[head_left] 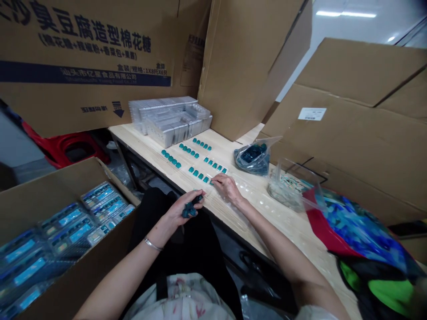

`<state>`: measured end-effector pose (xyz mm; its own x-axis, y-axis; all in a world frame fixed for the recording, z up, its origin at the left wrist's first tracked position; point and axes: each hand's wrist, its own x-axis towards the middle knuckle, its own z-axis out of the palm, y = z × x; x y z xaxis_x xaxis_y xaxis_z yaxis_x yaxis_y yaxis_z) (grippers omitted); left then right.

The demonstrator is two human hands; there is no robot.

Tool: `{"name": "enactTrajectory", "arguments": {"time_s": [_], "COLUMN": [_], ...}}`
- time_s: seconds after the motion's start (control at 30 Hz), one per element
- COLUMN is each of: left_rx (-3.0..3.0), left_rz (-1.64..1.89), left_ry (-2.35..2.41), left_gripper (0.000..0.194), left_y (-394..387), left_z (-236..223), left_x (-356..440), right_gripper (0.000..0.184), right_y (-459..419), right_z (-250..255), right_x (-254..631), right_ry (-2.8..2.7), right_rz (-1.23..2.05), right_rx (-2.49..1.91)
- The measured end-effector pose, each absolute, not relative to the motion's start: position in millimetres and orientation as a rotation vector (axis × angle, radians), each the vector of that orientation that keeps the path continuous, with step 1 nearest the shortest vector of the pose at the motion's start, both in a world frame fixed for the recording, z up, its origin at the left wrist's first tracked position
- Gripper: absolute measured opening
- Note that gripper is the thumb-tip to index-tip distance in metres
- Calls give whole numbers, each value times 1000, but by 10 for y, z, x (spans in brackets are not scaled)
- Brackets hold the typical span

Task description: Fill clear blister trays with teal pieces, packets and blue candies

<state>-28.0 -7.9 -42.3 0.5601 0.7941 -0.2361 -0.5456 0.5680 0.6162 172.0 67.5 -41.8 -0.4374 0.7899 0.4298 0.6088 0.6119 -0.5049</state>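
Note:
My left hand (178, 209) is above my lap by the table's front edge, fingers curled around several dark teal pieces (189, 210). They look like small keycap-like blocks. On the tabletop my right hand (228, 187) has its fingertips pinched on one small teal piece (211, 182), at the right end of the nearest short row (199, 174). Further short rows of the same pieces lie about it: one on the left (171, 158), one behind that (189, 150), one farthest back (202, 144) and one to the right (215, 165).
Clear plastic trays (176, 120) are stacked at the back. On the right stand a bag of dark teal pieces (251, 158), a clear tub (287, 191) and a blue-and-red fabric item (360, 231). An open carton (110, 240) of packaged sets is at my left; tall cardboard (247, 66) surrounds the table.

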Motion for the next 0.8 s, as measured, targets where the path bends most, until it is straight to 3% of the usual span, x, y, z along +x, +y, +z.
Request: {"name": "enactTrajectory", "arguments": {"time_s": [0.37,0.63,0.8], "left_rx": [276,235,270], "left_rz": [849,895,967], "left_ry": [371,380,474], "left_gripper": [14,19,17], "left_y": [26,211,255], "left_z": [-397,-378,-388], "left_x": [-253,-92,38], "right_gripper": [13,19,19], "right_y": [685,380,273], "right_z": [-463,-64,-29], "right_x": [1591,1494,1502], "right_ry": [-2259,-2102,-2153], "right_rz": [211,523,515], "right_rx": [-1231,-1071,-1054]}}
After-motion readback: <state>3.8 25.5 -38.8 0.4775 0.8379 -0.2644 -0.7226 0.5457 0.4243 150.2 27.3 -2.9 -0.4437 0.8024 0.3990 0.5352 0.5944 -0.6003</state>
